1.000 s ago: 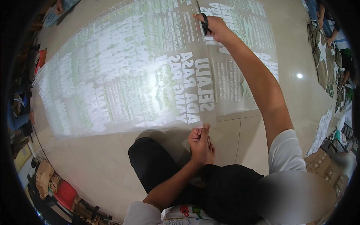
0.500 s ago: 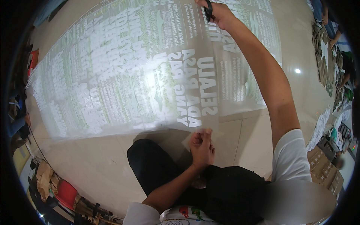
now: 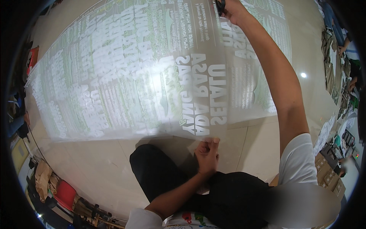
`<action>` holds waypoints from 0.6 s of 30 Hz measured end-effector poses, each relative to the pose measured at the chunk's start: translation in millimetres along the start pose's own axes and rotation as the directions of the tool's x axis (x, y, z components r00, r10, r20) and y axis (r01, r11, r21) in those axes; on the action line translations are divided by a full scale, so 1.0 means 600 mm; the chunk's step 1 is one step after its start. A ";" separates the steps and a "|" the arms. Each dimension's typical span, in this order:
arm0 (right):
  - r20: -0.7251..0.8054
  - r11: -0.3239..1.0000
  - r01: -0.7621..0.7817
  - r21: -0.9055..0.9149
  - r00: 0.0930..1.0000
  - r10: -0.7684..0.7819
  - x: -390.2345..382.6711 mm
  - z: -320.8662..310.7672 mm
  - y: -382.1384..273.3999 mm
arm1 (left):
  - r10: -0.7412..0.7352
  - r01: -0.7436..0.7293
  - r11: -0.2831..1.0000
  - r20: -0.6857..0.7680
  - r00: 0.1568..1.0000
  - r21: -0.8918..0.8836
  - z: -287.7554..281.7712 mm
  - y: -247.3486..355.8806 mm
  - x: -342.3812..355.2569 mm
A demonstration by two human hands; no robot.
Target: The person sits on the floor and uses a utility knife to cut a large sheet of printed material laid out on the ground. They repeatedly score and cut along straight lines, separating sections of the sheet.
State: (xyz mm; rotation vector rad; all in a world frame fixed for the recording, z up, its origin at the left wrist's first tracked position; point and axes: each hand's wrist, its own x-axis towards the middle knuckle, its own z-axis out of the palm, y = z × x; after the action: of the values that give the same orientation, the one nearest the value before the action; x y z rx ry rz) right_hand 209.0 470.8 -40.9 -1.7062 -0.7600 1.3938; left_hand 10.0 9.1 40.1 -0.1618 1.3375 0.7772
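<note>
A wide, see-through plastic film sheet [image 3: 126,87] with white mirrored lettering and green drawings spreads over the floor in front of me. My left hand [image 3: 207,156] pinches its near edge between thumb and fingers, beside my bent knee. My right arm stretches far across the sheet. At the top of the picture my right hand [image 3: 235,14] is closed around scissors [image 3: 220,7], of which a black handle shows. Their blades cannot be made out. To the right of the scissors, another printed part of film [image 3: 248,87] lies on the floor, partly behind my forearm.
Pale glossy floor tiles [image 3: 91,164] surround the sheet. At lower left stand a red chair [image 3: 64,196] and a brown paper bag [image 3: 44,177]. Cardboard boxes [image 3: 328,173] are stacked at right, below piled clothes [image 3: 329,68]. People sit along the right rim.
The pinched strip of film has shifted slightly right and nearer, with my left hand. My right hand and the scissors have moved a little right and toward the top edge.
</note>
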 end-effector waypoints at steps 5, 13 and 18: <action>0.027 1.000 -0.020 0.004 0.999 0.020 0.014 -0.003 -0.010 | -0.004 0.004 1.000 -0.004 1.000 -0.016 0.000 0.008 0.000; 0.038 0.999 0.034 0.042 0.999 -0.035 0.099 -0.002 -0.045 | 0.006 -0.006 0.998 0.001 1.000 0.061 -0.004 -0.011 0.014; 0.126 0.991 0.107 0.084 0.985 -0.117 0.182 -0.039 -0.074 | -0.081 0.082 0.995 -0.009 0.997 0.065 -0.007 0.002 0.021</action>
State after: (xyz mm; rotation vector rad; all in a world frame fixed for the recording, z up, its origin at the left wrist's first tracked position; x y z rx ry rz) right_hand 256.6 580.0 -55.7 -1.5007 -0.8505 1.4484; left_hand 6.6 13.0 27.9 -0.1658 1.3523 0.6639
